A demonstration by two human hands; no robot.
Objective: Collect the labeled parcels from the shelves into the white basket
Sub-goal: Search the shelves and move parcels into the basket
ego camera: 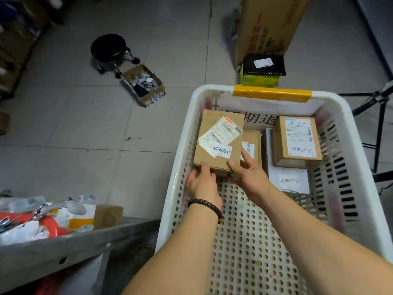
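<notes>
A white perforated basket [187, 133] fills the lower right of the head view. Inside its far left part, a brown cardboard parcel [214, 165] with a barcode label and a white sticker is held by both hands at its near edge. My left hand [202, 184], a bead bracelet on its wrist, grips the near left corner. My right hand [248, 173] grips the near right side. A smaller brown box [253, 143] lies just behind it. To the right, a labeled brown parcel [297, 139] rests on a white box [289, 179].
A metal shelf [63, 245] with bagged parcels and a small brown box [108, 216] is at the lower left. On the tiled floor stand a black stool [108, 47], an open carton [142, 84], a tall cardboard box [268, 24], a black parcel [263, 64] and a tripod [380, 116].
</notes>
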